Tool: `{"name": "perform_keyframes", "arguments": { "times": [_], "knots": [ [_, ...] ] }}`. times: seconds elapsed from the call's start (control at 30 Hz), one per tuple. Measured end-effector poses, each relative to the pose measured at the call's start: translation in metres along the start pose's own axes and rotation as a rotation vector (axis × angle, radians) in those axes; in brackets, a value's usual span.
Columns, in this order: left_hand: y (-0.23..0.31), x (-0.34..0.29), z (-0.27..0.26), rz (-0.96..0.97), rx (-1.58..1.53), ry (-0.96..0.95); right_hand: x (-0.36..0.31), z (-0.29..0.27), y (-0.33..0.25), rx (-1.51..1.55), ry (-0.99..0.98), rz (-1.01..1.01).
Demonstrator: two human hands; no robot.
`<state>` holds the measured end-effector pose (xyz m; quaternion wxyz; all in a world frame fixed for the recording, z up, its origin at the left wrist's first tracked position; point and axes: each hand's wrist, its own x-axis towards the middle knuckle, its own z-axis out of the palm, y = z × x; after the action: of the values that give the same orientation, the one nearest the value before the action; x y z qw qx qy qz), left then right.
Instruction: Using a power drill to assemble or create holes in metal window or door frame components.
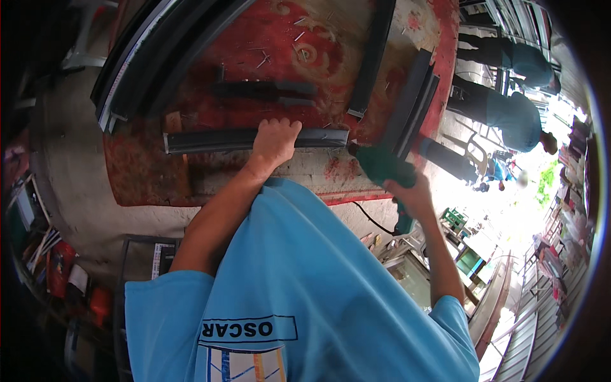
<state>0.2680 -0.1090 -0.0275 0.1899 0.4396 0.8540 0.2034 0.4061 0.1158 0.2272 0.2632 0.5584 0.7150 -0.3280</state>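
Note:
A short dark metal profile [213,140] lies crosswise near the front edge of the worktable. Fingers wrapped over its middle, my left hand [277,141] grips it. My right hand [412,193] is closed round the handle of a green power drill [380,164]. The drill's nose points left and reaches the right end of the profile; whether the bit touches it cannot be made out. Part of the drill's handle is hidden behind my fingers.
A worn red patterned cloth [261,54] covers the table, with thin metal bits scattered over it. Long dark profiles [165,54] lie at the far left, more profiles [410,102] at the right. A black cord [372,218] hangs below the edge. Two people [515,118] stand beyond, right.

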Motion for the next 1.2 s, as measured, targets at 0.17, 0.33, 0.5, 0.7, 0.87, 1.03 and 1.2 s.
{"name": "perform_keyframes", "arguments": {
  "times": [0.17,0.33,0.5,0.7,0.87,1.03,1.2],
  "knots": [
    [0.000,0.001,0.002,0.012,0.010,-0.030,-0.024,0.003,-0.002,-0.101,0.064,-0.290],
    [0.002,0.003,-0.003,-0.018,-0.008,-0.082,-0.028,-0.014,-0.013,-0.071,0.067,-0.336],
    [0.004,0.002,-0.005,0.022,-0.010,0.056,-0.020,-0.007,-0.011,-0.042,0.077,-0.352],
    [0.003,0.002,-0.003,0.035,-0.009,0.105,-0.018,-0.008,-0.013,-0.062,0.040,-0.311],
    [0.002,0.001,-0.002,0.047,-0.001,0.113,-0.014,-0.006,-0.012,-0.066,0.066,-0.298],
    [0.003,0.002,-0.002,0.040,0.014,0.099,-0.010,-0.007,-0.009,-0.091,0.041,-0.312],
    [0.003,0.002,-0.004,0.033,0.000,0.082,-0.009,-0.007,-0.008,-0.068,0.036,-0.288]
  ]
}}
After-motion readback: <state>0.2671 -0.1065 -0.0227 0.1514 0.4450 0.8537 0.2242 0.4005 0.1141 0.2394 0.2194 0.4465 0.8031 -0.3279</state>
